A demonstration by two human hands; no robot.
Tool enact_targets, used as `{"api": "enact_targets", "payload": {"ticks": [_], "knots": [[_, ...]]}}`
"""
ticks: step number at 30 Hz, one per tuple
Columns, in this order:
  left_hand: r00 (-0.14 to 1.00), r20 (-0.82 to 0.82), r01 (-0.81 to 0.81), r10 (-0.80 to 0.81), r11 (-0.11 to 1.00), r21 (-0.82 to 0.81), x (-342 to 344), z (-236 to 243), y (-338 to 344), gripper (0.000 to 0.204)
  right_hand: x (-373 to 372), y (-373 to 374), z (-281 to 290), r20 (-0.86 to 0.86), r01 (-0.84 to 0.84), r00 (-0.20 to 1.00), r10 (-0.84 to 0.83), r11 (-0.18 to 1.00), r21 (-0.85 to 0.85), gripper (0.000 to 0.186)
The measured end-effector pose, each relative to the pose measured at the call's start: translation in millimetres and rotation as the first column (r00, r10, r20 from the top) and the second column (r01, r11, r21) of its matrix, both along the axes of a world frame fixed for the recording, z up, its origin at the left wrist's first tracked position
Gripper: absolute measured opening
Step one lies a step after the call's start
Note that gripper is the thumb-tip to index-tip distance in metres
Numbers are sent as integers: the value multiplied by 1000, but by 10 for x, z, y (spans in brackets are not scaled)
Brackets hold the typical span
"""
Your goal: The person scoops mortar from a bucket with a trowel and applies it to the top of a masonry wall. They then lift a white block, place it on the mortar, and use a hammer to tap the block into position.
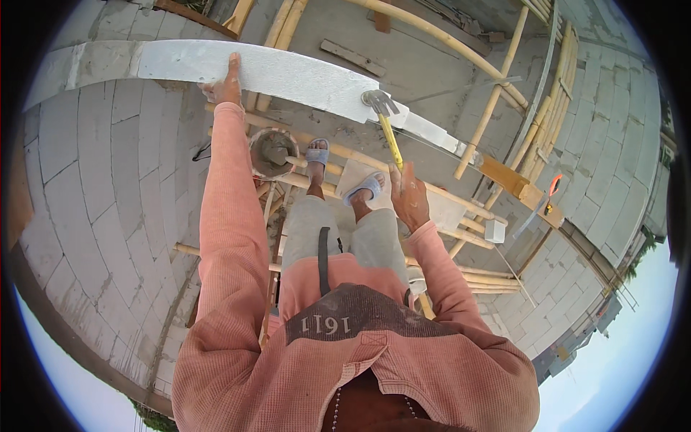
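A long white lightweight block [302, 75] lies along the top of a wall, in line with greyer blocks to its left. My left hand [227, 85] rests on the block's left part, the thumb stretched over its top face and the fingers along the near side, partly hidden. In my right hand [409, 196] is a claw hammer [389, 137] with a yellow handle. Its metal head lies at the right end of the white block, apparently touching it. Smaller white block pieces [428, 131] continue the row to the right of the hammer.
My sandalled feet stand on bamboo scaffolding poles [353, 155] and a board. A bucket [273, 153] with grey mortar hangs or stands by my left foot. Rightward, a handsaw with an orange handle [554, 185] lies near a wooden beam [504, 175]. Grey block walls [108, 187] rise on both sides.
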State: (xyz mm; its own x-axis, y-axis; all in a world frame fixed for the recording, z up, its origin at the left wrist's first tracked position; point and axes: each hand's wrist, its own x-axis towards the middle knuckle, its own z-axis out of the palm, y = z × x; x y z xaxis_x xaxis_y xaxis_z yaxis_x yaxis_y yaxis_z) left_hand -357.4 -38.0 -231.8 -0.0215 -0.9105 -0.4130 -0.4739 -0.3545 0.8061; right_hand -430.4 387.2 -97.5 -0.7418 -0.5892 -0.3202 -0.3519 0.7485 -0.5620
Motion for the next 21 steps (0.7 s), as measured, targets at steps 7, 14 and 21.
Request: {"api": "enact_targets", "payload": {"ticks": [7,14,21], "knots": [[993,-100,63,-65,998,-18,54,-239,-199,138,103,-55,108,41,240,971,-236,961,-140,26],[973,-134,202,-189,975,96,-34,-66,-43,131,-52,151,-54,206,198,968,-145,944,-266,40],[890,448,199,-90,959,-204,-141,358,235,107,-103,413,0,951,972,22,-310,228,52,34]]}}
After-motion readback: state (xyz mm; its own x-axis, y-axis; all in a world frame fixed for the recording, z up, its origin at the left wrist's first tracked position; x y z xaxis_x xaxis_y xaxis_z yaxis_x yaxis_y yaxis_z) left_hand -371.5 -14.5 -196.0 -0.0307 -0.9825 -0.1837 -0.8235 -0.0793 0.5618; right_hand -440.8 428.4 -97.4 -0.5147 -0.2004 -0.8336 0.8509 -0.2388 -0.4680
